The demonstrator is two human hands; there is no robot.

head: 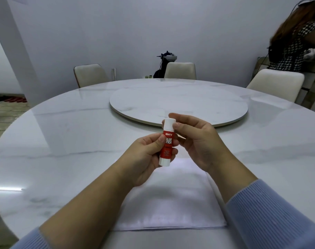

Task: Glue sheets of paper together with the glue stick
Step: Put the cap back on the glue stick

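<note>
Right now both hands are clamped on the glue stick (167,142), held upright above the sheets of paper (171,200): the left hand (149,155) grips its red body, the right hand (192,139) pinches the white cap (169,124). A sharp tug could fling the cap across the glossy marble table (63,141), where it would roll. Beyond sit a turntable (178,105), pale chairs (89,74) and another person (295,42).

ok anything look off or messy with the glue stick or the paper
Nothing stands out. The glue stick is capped and intact, held by the left hand with the right hand at its cap. The paper lies flat, unspilled.
</note>
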